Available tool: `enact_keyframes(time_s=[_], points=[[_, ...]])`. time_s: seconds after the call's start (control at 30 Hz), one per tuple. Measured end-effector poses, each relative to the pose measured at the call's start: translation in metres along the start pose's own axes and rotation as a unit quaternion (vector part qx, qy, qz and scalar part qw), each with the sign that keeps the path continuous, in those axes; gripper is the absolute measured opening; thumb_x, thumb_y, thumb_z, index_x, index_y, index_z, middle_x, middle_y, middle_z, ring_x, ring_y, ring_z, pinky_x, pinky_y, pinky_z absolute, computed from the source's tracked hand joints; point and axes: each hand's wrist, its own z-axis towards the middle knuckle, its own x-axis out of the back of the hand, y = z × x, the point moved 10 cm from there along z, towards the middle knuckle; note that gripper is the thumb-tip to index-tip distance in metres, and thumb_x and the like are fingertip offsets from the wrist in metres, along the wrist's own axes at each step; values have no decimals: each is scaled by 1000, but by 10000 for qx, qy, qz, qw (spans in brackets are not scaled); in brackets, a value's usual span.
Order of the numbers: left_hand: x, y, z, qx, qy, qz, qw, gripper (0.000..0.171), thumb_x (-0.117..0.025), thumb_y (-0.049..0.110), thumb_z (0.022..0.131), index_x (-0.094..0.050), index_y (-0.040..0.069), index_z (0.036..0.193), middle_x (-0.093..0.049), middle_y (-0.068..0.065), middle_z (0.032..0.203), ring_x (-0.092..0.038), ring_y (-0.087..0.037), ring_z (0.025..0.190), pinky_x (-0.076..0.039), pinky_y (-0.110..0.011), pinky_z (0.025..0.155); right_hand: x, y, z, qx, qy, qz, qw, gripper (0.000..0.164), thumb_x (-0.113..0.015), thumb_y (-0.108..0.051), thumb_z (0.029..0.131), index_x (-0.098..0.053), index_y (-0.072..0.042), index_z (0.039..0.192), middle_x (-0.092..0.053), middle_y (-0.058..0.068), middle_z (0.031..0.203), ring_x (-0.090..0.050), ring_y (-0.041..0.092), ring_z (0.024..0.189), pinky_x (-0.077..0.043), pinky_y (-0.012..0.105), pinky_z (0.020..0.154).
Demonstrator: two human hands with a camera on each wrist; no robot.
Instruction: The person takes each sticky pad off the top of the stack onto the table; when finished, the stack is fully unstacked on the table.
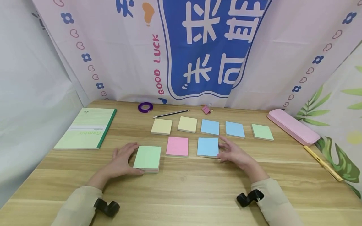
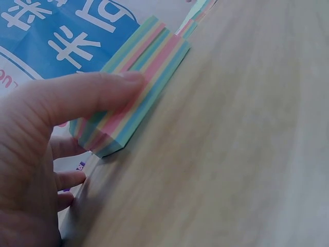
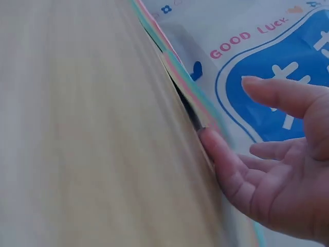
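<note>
My left hand [image 1: 124, 160] holds a thick pad of sticky notes [image 1: 147, 158] with a green top sheet, its thumb along the near side and fingers at the far left corner. In the left wrist view the same pad shows striped layers of green, pink, yellow and blue, with the thumb [image 2: 97, 95] pressed on them. At the right edge of a thinner blue sticky note pad [image 1: 207, 147], my right hand [image 1: 236, 153] has its fingers spread, fingertips right at the edge. A pink sticky note pad [image 1: 177, 146] lies between these two.
Behind them runs a row of yellow pads [image 1: 161, 126], blue pads [image 1: 234, 129] and a green pad [image 1: 262, 131]. Purple tape [image 1: 145, 107], a pencil [image 1: 171, 114] and a pink binder clip [image 1: 206, 109] lie farther back. A notebook [image 1: 85, 128] is left; a pink case [image 1: 292, 126] and yellow knife [image 1: 322, 162] right.
</note>
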Motion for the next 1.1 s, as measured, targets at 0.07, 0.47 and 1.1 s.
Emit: enact_keyframes(time_s=[0.07,0.47,1.1], points=[[0,0,0,1,17,6,10000,101,-73,50,55,-29,-1,130,-22,-19,135,-9,-38,124,7,-60,90,3,-7,-3,99,-31,-431,9990,80,-62,-3,77,-11,-6,138,-23,27,133,-49,37,98,-45,40,75],[0,-3,-1,62,-1,83,9999,102,-73,52,54,-29,-1,130,-22,-19,135,-9,-38,124,7,-60,90,-73,-66,0,1141,-797,-468,9892,82,-64,-4,76,-11,-14,138,-23,21,135,-45,41,102,-46,35,76],[2,1,-1,-6,46,101,9999,100,-72,52,54,-31,0,129,-23,-19,135,-11,-38,123,6,-62,89,-196,-54,48,1009,-865,-824,9877,97,-77,-17,65,-14,-14,138,-30,9,134,-57,17,78,-46,26,69]])
